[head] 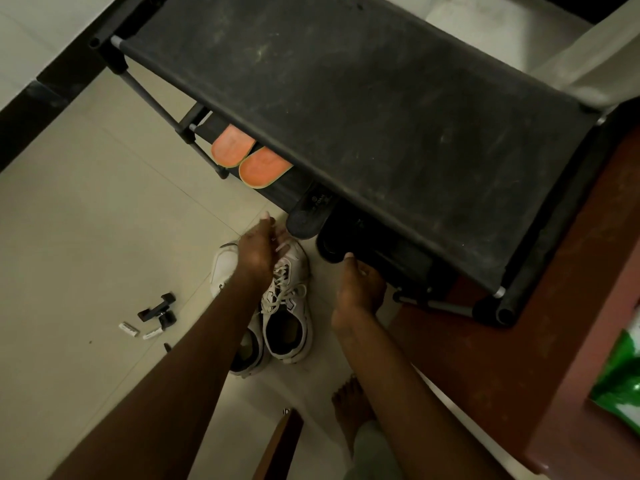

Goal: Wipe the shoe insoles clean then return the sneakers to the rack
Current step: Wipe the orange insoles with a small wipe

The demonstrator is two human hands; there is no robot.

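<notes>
Both our bare forearms reach down toward the cream tiled floor (86, 220). Our left hand (258, 247) hovers over the toes of the pair of white lace-up sneakers (284, 317), fingers loosely spread and gripping nothing. Our right hand (358, 289) reaches under the dusty black fabric shoe rack (363, 109) beside a black shoe (334, 244); we cannot tell whether its fingers clamp anything. Two orange foam insoles (249, 155) lie side by side on a lower shelf, out of the shoes. We judge the insoles are already removed, perhaps wiped, though no cloth shows. Refitting them and lifting the sneakers, which stand on the floor just before the rack, appears to remain.
</notes>
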